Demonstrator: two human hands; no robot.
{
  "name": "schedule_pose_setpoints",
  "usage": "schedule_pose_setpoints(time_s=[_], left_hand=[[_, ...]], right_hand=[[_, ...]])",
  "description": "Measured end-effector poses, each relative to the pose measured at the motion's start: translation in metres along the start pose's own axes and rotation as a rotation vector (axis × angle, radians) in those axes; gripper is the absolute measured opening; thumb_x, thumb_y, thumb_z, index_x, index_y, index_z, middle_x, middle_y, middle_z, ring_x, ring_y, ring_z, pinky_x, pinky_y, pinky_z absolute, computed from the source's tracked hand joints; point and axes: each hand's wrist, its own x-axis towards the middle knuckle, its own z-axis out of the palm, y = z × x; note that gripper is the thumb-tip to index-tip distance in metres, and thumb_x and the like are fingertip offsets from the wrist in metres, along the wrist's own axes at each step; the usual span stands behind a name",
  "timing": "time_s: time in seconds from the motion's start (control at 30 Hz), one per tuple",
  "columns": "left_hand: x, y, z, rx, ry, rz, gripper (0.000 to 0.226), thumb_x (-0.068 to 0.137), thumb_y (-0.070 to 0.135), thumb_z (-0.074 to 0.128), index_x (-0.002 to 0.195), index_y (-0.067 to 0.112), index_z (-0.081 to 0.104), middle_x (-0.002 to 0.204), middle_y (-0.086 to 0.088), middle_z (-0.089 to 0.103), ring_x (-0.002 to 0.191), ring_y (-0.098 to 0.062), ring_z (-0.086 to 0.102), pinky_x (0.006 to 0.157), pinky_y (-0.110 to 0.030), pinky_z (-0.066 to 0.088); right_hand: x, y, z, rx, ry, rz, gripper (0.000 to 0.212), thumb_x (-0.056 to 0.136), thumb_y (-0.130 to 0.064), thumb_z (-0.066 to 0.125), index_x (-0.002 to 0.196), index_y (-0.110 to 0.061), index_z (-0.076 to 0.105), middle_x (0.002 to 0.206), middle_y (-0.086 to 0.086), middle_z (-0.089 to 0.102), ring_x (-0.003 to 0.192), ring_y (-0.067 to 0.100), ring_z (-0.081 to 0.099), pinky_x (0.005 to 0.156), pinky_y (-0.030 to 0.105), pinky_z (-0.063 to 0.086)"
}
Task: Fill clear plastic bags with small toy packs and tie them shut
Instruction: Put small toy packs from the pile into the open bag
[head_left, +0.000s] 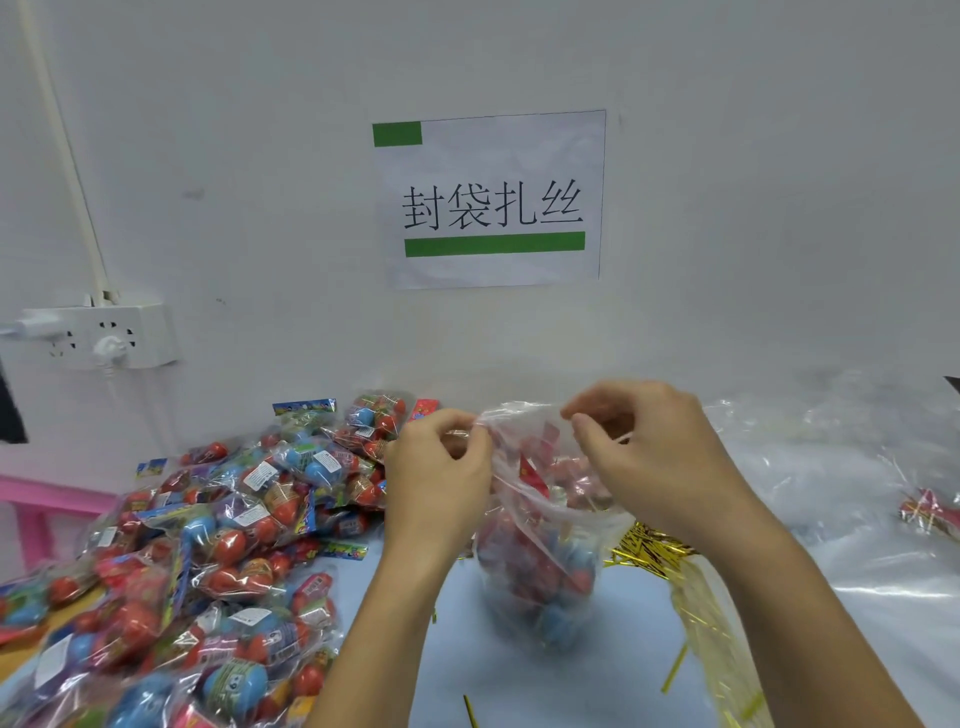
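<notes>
Left hand (439, 462), right hand (649, 452) raised, pinching (fingers curled).

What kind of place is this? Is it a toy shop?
Probably a packing workstation, not a shop: a big heap of plastic-wrapped red and blue toy packs, loose gold twist ties, and a printed white wall sign.

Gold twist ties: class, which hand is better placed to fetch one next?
Probably the right hand: the shiny gold twist ties lie just beneath its wrist. The left hand also pinches the clear plastic bag.

Two hands (439, 467), one filled bag (540, 571), one sign (491, 200), perhaps dozens of toy packs (208, 545).
</notes>
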Motion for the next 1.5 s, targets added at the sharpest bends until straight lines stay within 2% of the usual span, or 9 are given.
schedule_pose_setpoints(time_s=[0.07, 0.2, 0.37, 0.47, 0.57, 0.7, 0.9, 1.3, 1.5], left_hand=[[0.003, -0.003, -0.005, 0.004, 0.011, -0.017, 0.02, 0.092, 0.012, 0.061, 0.078, 0.021, 0.072, 0.064, -0.003, 0.072, 0.061, -0.023, 0.071, 0.066, -0.048, 0.061], [0.006, -0.007, -0.011, 0.002, 0.015, -0.063, 0.02, 0.093, 0.013, 0.059, 0.079, 0.022, 0.071, 0.063, -0.003, 0.072, 0.057, -0.019, 0.071, 0.068, -0.048, 0.062], [0.008, -0.011, -0.017, 0.037, 0.022, -0.083, 0.019, 0.094, 0.013, 0.059, 0.078, 0.016, 0.071, 0.062, -0.005, 0.071, 0.057, -0.019, 0.071, 0.069, -0.048, 0.062], [0.007, -0.012, -0.021, 0.06, 0.042, -0.096, 0.026, 0.093, 0.006, 0.056, 0.07, 0.009, 0.068, 0.055, -0.007, 0.068, 0.049, -0.02, 0.069, 0.06, -0.044, 0.062], [0.01, -0.004, -0.026, -0.063, 0.177, -0.056, 0.024, 0.092, 0.002, 0.055, 0.072, 0.005, 0.067, 0.054, -0.008, 0.068, 0.047, -0.024, 0.068, 0.047, -0.032, 0.057], [0.009, -0.003, -0.026, 0.008, 0.052, -0.094, 0.021, 0.092, 0.005, 0.057, 0.074, 0.005, 0.067, 0.057, -0.009, 0.069, 0.049, -0.025, 0.069, 0.053, -0.037, 0.06], [0.012, 0.009, -0.029, 0.019, 0.061, -0.052, 0.019, 0.089, 0.006, 0.056, 0.073, 0.002, 0.065, 0.05, -0.01, 0.066, 0.04, -0.023, 0.063, 0.037, -0.029, 0.049], [0.009, -0.012, -0.022, 0.081, -0.188, -0.25, 0.038, 0.099, 0.012, 0.051, 0.066, 0.002, 0.067, 0.055, -0.012, 0.068, 0.051, -0.025, 0.069, 0.048, -0.028, 0.054], [0.007, -0.004, -0.018, -0.043, -0.416, -0.322, 0.05, 0.102, 0.038, 0.051, 0.082, -0.004, 0.069, 0.067, -0.018, 0.073, 0.062, -0.029, 0.074, 0.05, -0.025, 0.055]], right_hand=[[0.001, 0.006, -0.001, -0.083, 0.043, 0.07, 0.003, 0.092, -0.025, 0.065, 0.094, -0.027, 0.064, 0.086, -0.005, 0.064, 0.078, 0.01, 0.059, 0.065, 0.019, 0.043], [-0.001, 0.016, 0.0, -0.288, -0.187, 0.44, 0.05, 0.086, -0.064, 0.059, 0.089, -0.015, 0.05, 0.085, 0.006, 0.056, 0.086, 0.023, 0.058, 0.072, 0.035, 0.044], [-0.002, 0.029, 0.001, -0.277, -0.335, 0.51, 0.038, 0.09, -0.028, 0.064, 0.058, -0.008, 0.071, 0.053, -0.002, 0.069, 0.056, 0.016, 0.063, 0.059, 0.028, 0.052], [-0.003, 0.029, 0.002, -0.147, -0.204, 0.434, 0.043, 0.086, -0.012, 0.059, 0.044, -0.012, 0.065, 0.046, 0.0, 0.064, 0.039, 0.008, 0.052, 0.047, 0.02, 0.045], [0.002, 0.02, 0.001, 0.172, 0.074, 0.325, 0.025, 0.093, -0.016, 0.063, 0.07, -0.016, 0.073, 0.054, -0.001, 0.069, 0.045, 0.006, 0.063, 0.051, 0.018, 0.048], [0.0, 0.026, 0.007, 0.303, -0.011, 0.467, 0.009, 0.096, -0.012, 0.059, 0.103, -0.011, 0.064, 0.056, 0.005, 0.071, 0.048, 0.011, 0.067, 0.052, 0.022, 0.053], [0.006, 0.023, -0.006, 0.492, 0.106, 0.446, 0.003, 0.095, -0.015, 0.066, 0.098, -0.016, 0.065, 0.052, 0.002, 0.066, 0.043, 0.01, 0.059, 0.042, 0.017, 0.044], [-0.002, 0.033, 0.018, 0.413, 0.071, 0.47, 0.037, 0.094, 0.003, 0.053, 0.125, -0.018, 0.057, 0.079, 0.011, 0.075, 0.058, 0.011, 0.072, 0.065, 0.027, 0.059], [0.001, 0.039, 0.014, 0.138, 0.01, 0.437, 0.04, 0.096, -0.033, 0.06, 0.134, -0.024, 0.049, 0.083, -0.006, 0.065, 0.082, 0.017, 0.067, 0.077, 0.035, 0.053]])
